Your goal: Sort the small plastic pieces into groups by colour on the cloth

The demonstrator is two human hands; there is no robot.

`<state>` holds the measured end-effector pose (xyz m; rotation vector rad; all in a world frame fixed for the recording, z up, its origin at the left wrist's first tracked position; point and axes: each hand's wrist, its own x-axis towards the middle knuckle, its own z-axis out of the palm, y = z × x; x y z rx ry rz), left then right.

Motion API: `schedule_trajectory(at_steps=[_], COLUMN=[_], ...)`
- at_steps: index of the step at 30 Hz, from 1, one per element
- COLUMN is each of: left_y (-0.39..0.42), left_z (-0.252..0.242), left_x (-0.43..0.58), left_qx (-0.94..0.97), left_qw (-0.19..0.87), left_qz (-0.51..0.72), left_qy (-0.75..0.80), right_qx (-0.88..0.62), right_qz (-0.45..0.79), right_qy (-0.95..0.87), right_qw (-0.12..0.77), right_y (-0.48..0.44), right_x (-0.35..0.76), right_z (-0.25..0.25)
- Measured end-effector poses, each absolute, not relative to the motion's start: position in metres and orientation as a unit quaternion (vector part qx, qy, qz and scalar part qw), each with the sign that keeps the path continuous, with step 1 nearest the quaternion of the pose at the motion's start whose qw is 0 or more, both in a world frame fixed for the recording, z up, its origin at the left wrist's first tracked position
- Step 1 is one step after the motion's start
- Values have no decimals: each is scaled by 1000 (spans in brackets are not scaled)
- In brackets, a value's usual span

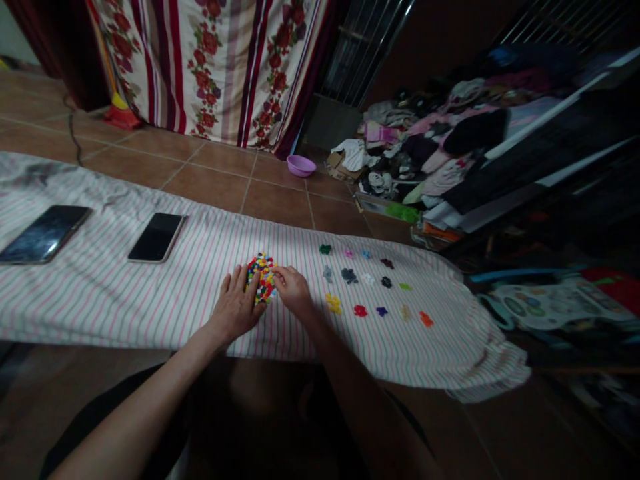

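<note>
A heap of small mixed-colour plastic pieces (262,283) lies on the striped cloth (210,300) in front of me. My left hand (237,300) rests flat at the heap's left side, fingers stretched out and partly over the pieces. At the heap's right edge, my right hand (294,288) has thumb and index finger pinched together; whatever is between them is too small to make out. Right of that hand are little piles sorted by colour, among them yellow pieces (333,304), red pieces (360,311), dark grey pieces (349,275), green pieces (325,249) and orange pieces (426,319).
To the left on the cloth lie a phone (157,237) and a larger dark tablet (45,233). Beyond the cloth, a purple basin (301,166) stands on the tiled floor near a floral curtain (210,67). Heaped clothes (425,140) fill the back right.
</note>
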<state>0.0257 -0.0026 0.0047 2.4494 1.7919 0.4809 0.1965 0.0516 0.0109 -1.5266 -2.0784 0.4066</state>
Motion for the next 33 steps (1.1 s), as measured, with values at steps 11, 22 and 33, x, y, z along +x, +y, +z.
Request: schedule_trajectory(at_steps=[11,22,33], left_y=[14,20,25], left_z=[11,12,6], left_x=[26,35,34], left_qx=[797,789,784], left_qw=[63,22,28], left_qz=[176,171,188], left_qy=[574,590,590], right_qx=[-572,-580,-648], right_qz=[157,170,70], right_qy=[-761,-758,-713], right_qw=[264,245,259], right_y=[55,63,103], right_x=[202,213,270], right_z=[15,33,32])
